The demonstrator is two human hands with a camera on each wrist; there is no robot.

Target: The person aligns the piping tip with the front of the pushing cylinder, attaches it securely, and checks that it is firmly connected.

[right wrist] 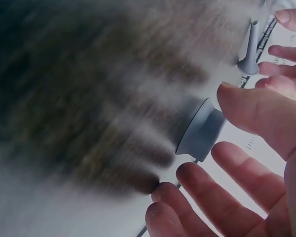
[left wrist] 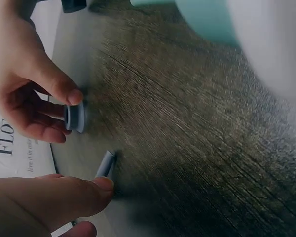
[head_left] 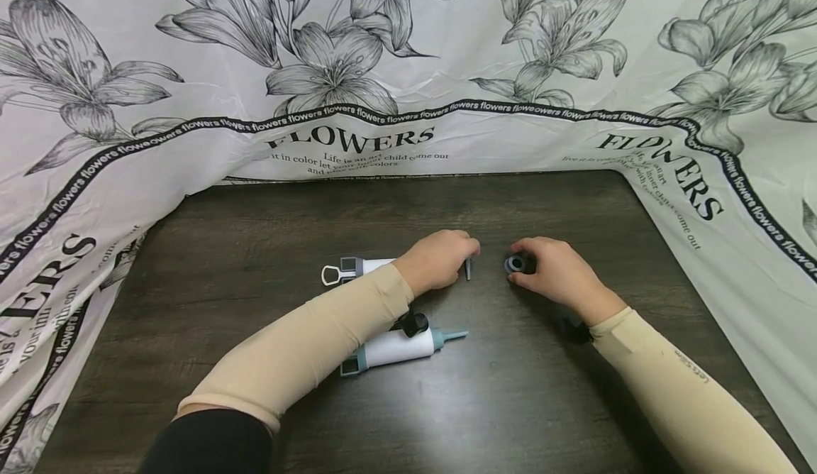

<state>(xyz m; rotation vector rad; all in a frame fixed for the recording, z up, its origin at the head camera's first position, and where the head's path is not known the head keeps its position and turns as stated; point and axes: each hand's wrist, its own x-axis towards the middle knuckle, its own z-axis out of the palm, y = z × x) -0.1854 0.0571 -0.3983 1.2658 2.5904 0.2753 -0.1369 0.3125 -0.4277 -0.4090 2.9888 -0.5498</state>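
My right hand point(head_left: 562, 268) pinches a short grey flanged collar point(right wrist: 202, 131) between thumb and fingers, low over the dark table. Across from it, my left hand point(head_left: 440, 261) bends its fingers about a small grey nozzle point(right wrist: 250, 49) with a flared base. One fingertip appears to touch the flare, while the left thumb partly hides the nozzle in the left wrist view; a firm hold cannot be made out. Under the left forearm, a white-barrelled, syringe-like tube point(head_left: 379, 267) with a loop handle is partly covered. A similar tube point(head_left: 398, 347) with teal ends and a teal nozzle point(head_left: 453, 335) lies nearer.
A dark wood-look table point(head_left: 510, 403) carries everything. White floral cloth point(head_left: 383, 133) hangs behind it and along both sides. Black wrist cameras sit under the left wrist point(head_left: 415, 323) and the right wrist point(head_left: 574, 328), the left one close above the teal-ended tube.
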